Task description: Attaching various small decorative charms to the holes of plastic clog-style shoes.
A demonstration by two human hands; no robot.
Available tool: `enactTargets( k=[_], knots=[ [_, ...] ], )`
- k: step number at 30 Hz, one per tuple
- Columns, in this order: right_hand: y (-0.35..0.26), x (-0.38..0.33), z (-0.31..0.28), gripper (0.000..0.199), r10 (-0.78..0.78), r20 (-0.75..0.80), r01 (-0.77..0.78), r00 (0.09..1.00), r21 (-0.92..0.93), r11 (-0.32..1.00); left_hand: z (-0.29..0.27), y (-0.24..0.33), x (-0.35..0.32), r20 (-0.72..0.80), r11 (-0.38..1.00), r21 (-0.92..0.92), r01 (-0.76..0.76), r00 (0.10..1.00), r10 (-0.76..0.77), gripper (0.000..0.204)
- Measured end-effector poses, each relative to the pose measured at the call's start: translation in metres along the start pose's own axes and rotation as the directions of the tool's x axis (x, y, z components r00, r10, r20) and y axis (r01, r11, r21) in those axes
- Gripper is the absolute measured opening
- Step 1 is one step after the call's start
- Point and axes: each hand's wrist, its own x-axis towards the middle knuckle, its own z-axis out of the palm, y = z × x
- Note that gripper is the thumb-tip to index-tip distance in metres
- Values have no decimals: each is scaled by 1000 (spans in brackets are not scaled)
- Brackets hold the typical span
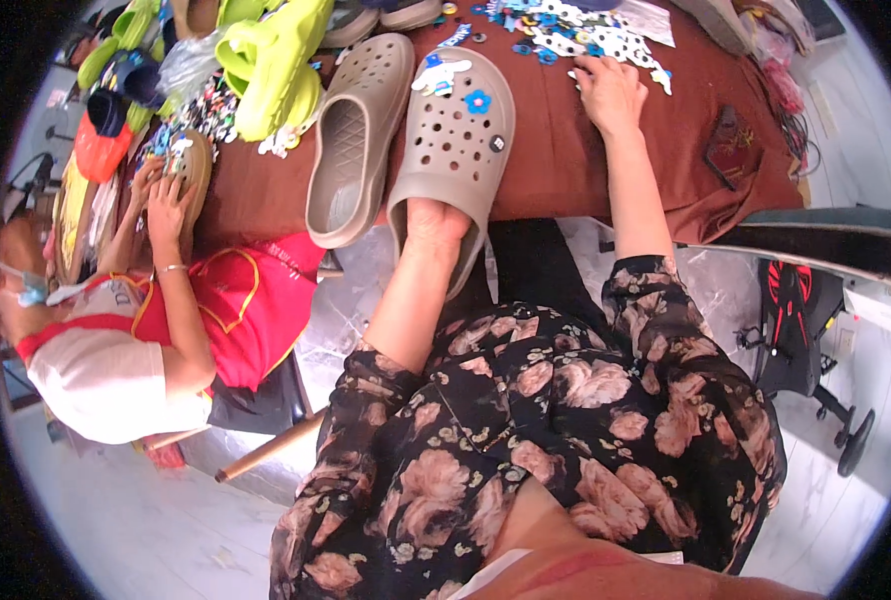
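My left hand (434,222) is pushed into the heel opening of a taupe clog (453,150) and holds it from inside, with its fingers hidden under the perforated upper. That clog bears a white character charm, a blue flower charm (479,101) and a small dark round charm (498,143). Its mate (354,140), with no charms showing, lies just to the left. At the back, my right hand (611,95) rests at the edge of a pile of blue, white and black shoe charms (556,38). Its fingers are bent together, and what lies between the fingertips is too small to name.
A brown cloth (556,185) covers the table. Lime-green clogs (271,65) and more charms (206,115) are piled at the left. A co-worker in a red apron (256,310) handles another clog (197,175) there. A dark red booklet (731,147) lies at the right.
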Motion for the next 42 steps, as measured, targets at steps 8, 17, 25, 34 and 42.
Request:
enactTargets(
  k=[8,17,25,34,42],
  knots=[
    [5,6,8,17,-1,-64,6,998,72,997,8,3,-8,21,993,-122,-3,1000,6,40],
    [-51,-35,-40,14,188,-152,25,970,837,547,13,7,-9,88,969,-243,45,996,-24,39],
    [-126,-80,-47,10,-262,-292,391,920,647,655,13,0,-10,39,969,-243,31,999,-22,38],
    [-134,-70,-43,10,-191,-275,321,942,582,747,6,2,-5,61,976,-218,11,998,2,35],
    [-129,-71,-29,16,-71,-239,217,969,668,712,1,0,-1,105,979,-188,74,993,-54,34]
  ],
)
